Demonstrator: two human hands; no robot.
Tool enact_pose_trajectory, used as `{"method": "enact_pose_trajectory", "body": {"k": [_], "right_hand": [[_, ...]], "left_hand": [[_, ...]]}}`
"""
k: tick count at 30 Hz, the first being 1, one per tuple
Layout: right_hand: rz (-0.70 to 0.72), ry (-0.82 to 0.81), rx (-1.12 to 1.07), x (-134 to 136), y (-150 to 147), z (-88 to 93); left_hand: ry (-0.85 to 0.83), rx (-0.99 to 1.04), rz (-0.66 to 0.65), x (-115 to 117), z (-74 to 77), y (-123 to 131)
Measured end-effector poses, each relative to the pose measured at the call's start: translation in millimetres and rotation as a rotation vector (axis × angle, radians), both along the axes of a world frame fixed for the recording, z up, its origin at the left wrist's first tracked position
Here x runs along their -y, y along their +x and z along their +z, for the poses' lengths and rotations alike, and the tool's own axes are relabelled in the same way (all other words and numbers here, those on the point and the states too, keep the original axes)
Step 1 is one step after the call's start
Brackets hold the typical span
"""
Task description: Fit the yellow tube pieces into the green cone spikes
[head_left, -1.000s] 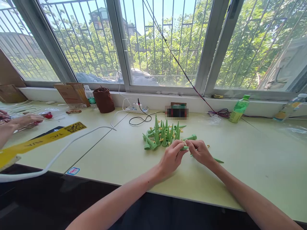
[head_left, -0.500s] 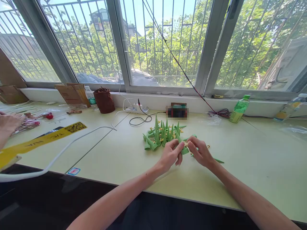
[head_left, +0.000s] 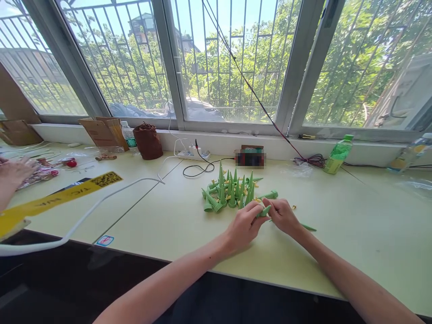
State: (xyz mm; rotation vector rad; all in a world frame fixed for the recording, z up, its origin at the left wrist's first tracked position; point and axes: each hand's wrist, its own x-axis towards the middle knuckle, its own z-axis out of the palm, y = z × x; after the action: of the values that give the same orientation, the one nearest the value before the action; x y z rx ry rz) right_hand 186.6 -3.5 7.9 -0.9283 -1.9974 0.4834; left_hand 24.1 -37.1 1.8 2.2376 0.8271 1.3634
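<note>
Several green cones [head_left: 221,195] with small yellow pieces are clustered on the pale table, some upright and some lying down. Just at the cluster's right front, my left hand [head_left: 245,222] is closed round a green cone [head_left: 265,211], whose tip points to the right. My right hand [head_left: 282,216] is pinched close beside that cone, touching my left fingers; what lies between its fingertips is too small to make out. A small yellow piece [head_left: 294,207] and another green cone [head_left: 308,227] lie on the table near my right hand.
A yellow tag [head_left: 60,195] and white cable cross the left foreground. Another person's hand [head_left: 15,173] is at far left by red items. Along the window side are a brown pouch [head_left: 147,141], power strip [head_left: 194,155], blurred device [head_left: 249,157] and green bottle [head_left: 338,154].
My left hand has turned over, its back now facing up. The held cone has swung from pointing up to pointing right. My right hand has shifted slightly beside it.
</note>
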Motion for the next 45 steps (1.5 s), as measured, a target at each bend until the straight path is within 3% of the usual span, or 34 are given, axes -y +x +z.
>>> {"method": "enact_pose_trajectory", "body": {"k": [4, 7, 11, 15, 20, 27, 42, 45], "right_hand": [[-0.006, -0.004, -0.026, -0.6, -1.8, -1.9], [-0.025, 0.017, -0.038, -0.3, -1.6, -2.9], [-0.061, 0.053, -0.041, 1.8, 0.9, -0.2], [-0.027, 0.045, -0.067, 5.1, 1.5, 4.2], [-0.011, 0.039, -0.091, 6.5, 0.3, 4.1], [-0.018, 0.027, -0.086, 4.9, 1.2, 2.4], [-0.056, 0.042, 0.009, 1.4, 4.6, -1.9], [-0.042, 0.039, 0.023, 0.6, 4.0, -1.8]], "left_hand": [[-0.059, 0.027, 0.038, 0.0, -0.9, 2.6], [-0.310, 0.155, 0.011, 0.9, 0.9, 5.5], [-0.605, 0.279, -0.138, 1.7, 10.0, 4.8], [-0.698, 0.437, -0.206, -1.1, 15.3, 1.3], [-0.760, 0.560, -0.271, -6.5, 9.9, 0.2], [-0.756, 0.535, -0.262, -6.1, 9.5, 0.3], [-0.472, 0.288, 0.010, -1.3, 5.6, 1.7], [-0.339, 0.211, 0.059, -1.7, 4.4, 1.3]]}}
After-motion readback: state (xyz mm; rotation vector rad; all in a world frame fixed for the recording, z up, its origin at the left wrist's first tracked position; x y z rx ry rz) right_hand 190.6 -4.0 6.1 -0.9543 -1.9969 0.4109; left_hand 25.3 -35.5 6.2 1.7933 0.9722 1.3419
